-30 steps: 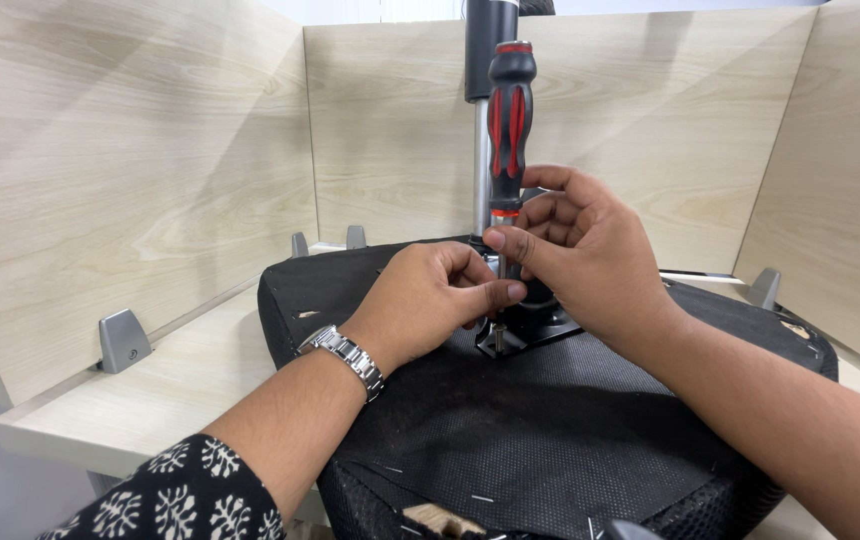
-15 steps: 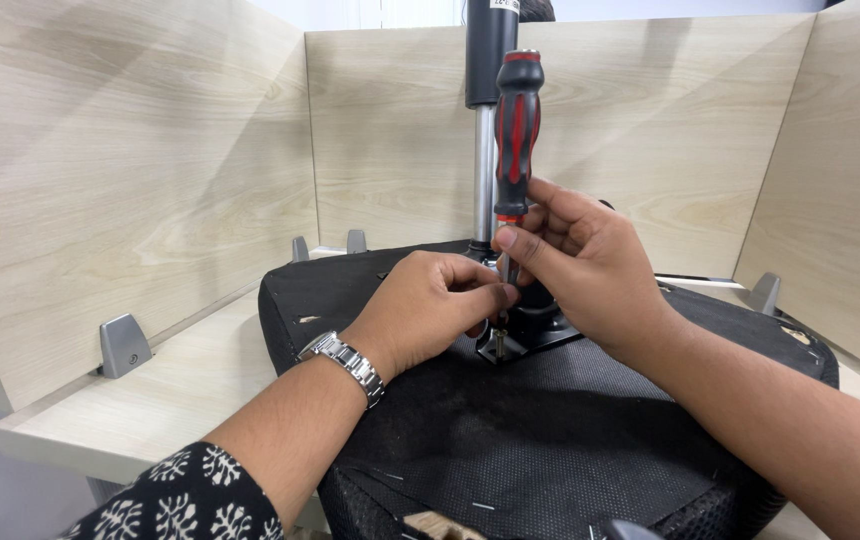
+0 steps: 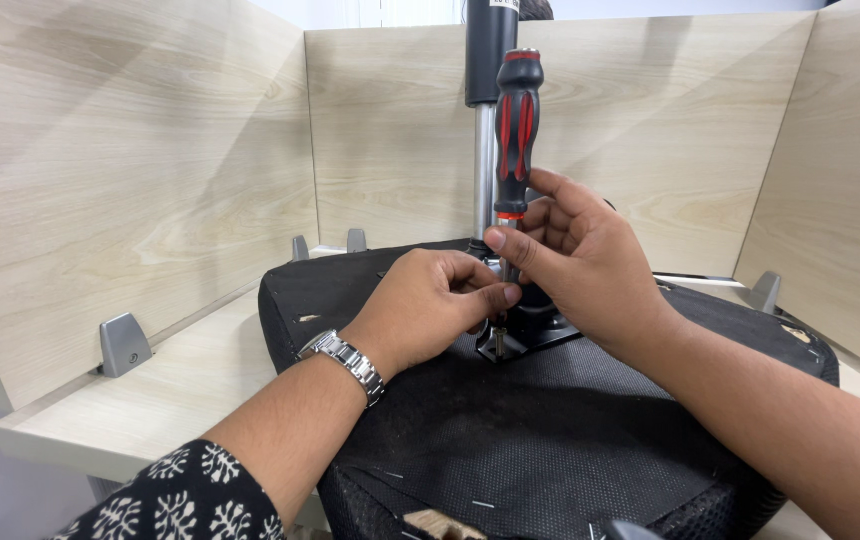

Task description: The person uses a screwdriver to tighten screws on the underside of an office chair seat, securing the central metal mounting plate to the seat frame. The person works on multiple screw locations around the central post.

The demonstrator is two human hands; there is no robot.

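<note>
Silver wristwatch, black-and-white patterned sleeve

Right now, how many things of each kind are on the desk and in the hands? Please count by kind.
Screwdriver, red and black, upright, steadied by the right hand and left hand: 1
Upturned chair seat, black: 1
Gas-lift column: 1
Metal mounting plate: 1
Grey panel brackets: 4
Wristwatch: 1
Total: 9

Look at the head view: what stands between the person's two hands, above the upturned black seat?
In the head view, the red-and-black screwdriver stands upright between the left hand and right hand, tip down at the metal plate on the seat.
</note>
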